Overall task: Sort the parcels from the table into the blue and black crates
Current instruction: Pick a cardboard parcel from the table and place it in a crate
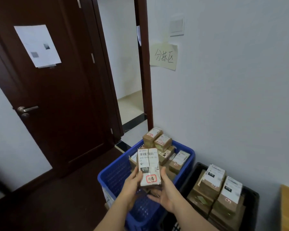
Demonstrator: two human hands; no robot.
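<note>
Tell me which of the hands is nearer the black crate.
The right hand: it grips the held parcel on the side toward the black crate. The left hand grips the parcel's far side.

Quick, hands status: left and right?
Left hand: grips the labelled parcel over the blue crate.
Right hand: grips the same parcel.

Premises are serving as a small parcel-sorting corner inside an office-type room. A handwritten paper sign (163, 56) is hanging on the plain white wall (232, 80). Beneath it, a blue crate (117, 174) and a black crate (250, 202) are standing side by side on the floor, both holding labelled cardboard parcels (217, 185). A dark wooden door (60, 97) carrying a printed notice (37, 45) is standing open.
</note>
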